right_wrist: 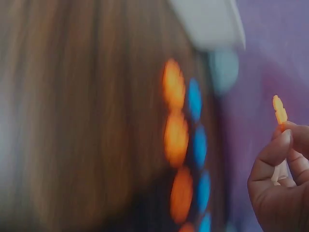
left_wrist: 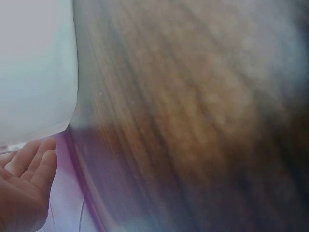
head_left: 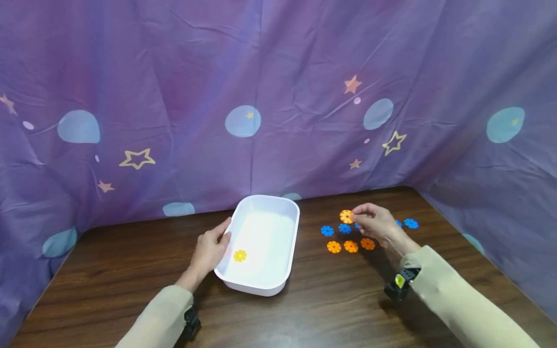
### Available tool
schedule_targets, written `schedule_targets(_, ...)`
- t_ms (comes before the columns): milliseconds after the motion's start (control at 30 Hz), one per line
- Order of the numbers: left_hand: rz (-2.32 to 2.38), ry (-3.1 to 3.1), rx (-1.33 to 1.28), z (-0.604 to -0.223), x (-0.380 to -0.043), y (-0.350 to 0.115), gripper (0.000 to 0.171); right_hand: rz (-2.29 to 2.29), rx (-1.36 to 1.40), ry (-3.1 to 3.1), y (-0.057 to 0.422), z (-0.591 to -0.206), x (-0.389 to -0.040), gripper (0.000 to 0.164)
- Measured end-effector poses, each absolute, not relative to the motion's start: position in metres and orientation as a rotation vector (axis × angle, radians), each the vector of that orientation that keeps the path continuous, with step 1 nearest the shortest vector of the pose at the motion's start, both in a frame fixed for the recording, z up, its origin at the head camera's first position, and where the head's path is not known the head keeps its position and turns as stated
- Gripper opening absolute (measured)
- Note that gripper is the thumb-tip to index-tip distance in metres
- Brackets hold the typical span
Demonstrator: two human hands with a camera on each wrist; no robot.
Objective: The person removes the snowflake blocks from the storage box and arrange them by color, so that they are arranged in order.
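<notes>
My left hand (head_left: 208,250) grips the left rim of a white plastic tray (head_left: 261,217), its thumb at the edge. In the left wrist view its fingers lie by the tray's outer wall (left_wrist: 36,72). Inside the tray, toward the near left, lies one yellow flower-shaped plastic disc (head_left: 240,255). Raised over the table on the right, my right hand (head_left: 377,226) pinches a yellow-orange flower-shaped disc (head_left: 345,216) between thumb and fingertip. The right wrist view shows this disc (right_wrist: 279,109) edge-on above the thumb.
On the wooden table (head_left: 313,309), a row of several blue discs (head_left: 327,231) runs behind three orange discs (head_left: 333,247), partly hidden by my right hand. A purple curtain (head_left: 200,72) with stars hangs behind the table and along its right side.
</notes>
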State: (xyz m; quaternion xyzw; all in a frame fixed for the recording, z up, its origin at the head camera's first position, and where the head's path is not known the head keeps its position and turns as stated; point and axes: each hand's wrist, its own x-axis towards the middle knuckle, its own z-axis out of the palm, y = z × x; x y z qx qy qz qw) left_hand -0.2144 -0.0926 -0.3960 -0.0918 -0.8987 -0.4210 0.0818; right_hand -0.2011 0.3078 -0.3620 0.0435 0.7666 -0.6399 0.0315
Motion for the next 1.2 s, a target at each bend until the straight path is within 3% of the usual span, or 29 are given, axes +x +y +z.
schedule_targets(200,-1.259,-2.699,-0.275,-0.396,-0.214,-0.092,0.043,-1.848,0.314,2.501,0.384,-0.379,-0.183,0.003)
schedule_targets(400,-1.249,-2.708,-0.278,-0.396,-0.214,-0.093,0.043,-1.693,0.434,2.531,0.421,-0.387,-0.167,0.005)
schedule_targets(1200,-1.232,-2.711,-0.288,-0.395,-0.213,-0.093,0.043,-1.363,0.449,2.714,0.423,-0.397,-0.169,0.016)
